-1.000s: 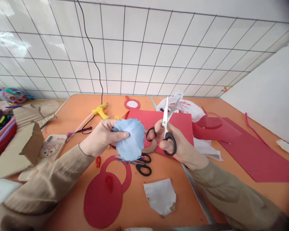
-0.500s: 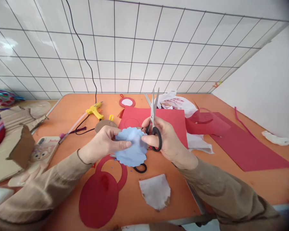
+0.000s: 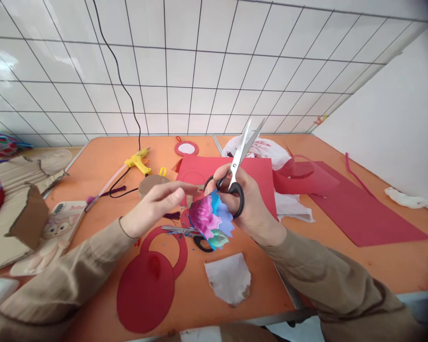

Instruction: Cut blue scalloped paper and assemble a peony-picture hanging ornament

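My right hand [image 3: 251,209] holds a pair of black-handled scissors [image 3: 234,165], blades parted and pointing up. The same hand pinches a scallop-edged fabric piece [image 3: 204,216] with a pink flower and blue and green print, its pale blue back partly folded into view. My left hand [image 3: 157,204] lies just left of the piece with its fingers stretched out; whether its fingertips touch the piece I cannot tell. Under the fabric, a second pair of scissors [image 3: 176,230] rests on the table beside a red ring [image 3: 181,261] and a red oval [image 3: 144,294].
A white fabric scrap [image 3: 230,280] lies near the front. Red sheets [image 3: 364,204] spread to the right, by a plastic bag [image 3: 267,146]. Farther left are a yellow glue gun [image 3: 139,160] with its cord, a brown disc [image 3: 151,184], a phone [image 3: 62,225] and cardboard [image 3: 7,228].
The fabric piece has turned from its plain blue back to its flowered side. My left hand has let go of it. The scissors in my right hand have tilted right.
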Tool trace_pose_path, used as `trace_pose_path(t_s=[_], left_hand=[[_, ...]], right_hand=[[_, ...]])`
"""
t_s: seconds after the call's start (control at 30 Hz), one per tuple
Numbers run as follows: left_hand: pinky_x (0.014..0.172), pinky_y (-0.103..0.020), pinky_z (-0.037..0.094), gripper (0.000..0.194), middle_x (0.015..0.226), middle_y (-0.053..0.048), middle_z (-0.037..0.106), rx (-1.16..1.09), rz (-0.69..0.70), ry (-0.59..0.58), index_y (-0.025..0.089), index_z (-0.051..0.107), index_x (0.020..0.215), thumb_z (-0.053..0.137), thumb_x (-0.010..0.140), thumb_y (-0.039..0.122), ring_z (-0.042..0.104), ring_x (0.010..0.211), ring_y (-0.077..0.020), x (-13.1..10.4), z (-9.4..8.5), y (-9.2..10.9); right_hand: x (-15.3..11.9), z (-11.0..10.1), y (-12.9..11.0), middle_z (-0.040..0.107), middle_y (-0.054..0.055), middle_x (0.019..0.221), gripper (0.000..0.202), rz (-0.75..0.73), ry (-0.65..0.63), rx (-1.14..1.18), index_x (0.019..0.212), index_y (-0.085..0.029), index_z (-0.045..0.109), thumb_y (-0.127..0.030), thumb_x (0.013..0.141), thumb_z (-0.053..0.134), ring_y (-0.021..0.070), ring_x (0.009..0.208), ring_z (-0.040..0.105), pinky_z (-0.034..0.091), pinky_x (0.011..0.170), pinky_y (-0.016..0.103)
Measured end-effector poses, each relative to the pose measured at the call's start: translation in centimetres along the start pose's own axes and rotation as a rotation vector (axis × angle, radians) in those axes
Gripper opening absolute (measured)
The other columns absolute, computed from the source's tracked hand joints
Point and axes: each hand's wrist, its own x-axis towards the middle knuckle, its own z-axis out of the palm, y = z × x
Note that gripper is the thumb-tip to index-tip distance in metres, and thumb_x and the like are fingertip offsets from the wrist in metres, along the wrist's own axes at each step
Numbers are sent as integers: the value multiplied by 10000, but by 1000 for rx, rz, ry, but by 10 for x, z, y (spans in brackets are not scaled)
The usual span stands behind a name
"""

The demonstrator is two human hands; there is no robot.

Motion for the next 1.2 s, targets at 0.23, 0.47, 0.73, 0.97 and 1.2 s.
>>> trace_pose_path(t_s=[0.23,0.47,0.73,0.97,1.2], left_hand=[[850,-354,518,632,1122,-140,700,-286,-188,-120,144,603,1187,806,714,510,655,1019,-255,-1,33,-8],[642,-240,440,410,753,-28,647,-316,-290,-59,122,676,848,733,780,523,560,667,-111,-4,39,0],[562,-256,417,379,706,-55,669,-272,-284,-63,115,670,776,779,715,474,540,578,-118,-5,46,-5],[837,-374,484,635,1130,-145,698,-297,-150,18,152,593,1261,623,830,618,643,1025,-275,-6,37,2],[749,-326,500,385,968,-91,702,-8,-169,40,142,644,981,770,735,410,645,867,-216,-1,21,10]], right_hand=[[1,1,3,600,-31,737,348,-45,90,-56,834,-283,559,-243,634,841,154,623,568,461,545,286],[-3,4,11,611,-30,759,260,-208,108,-259,868,-273,563,-149,696,713,153,684,588,508,632,290],[-5,4,16,615,-33,755,249,-202,82,-379,893,-253,553,-128,699,647,138,658,592,515,626,279],[5,2,0,591,-29,705,248,-109,-14,-534,893,-206,582,-118,664,612,136,641,563,466,585,263],[19,12,-4,549,-41,639,218,-4,-92,-517,861,-206,569,-125,660,593,132,599,519,391,535,262]])
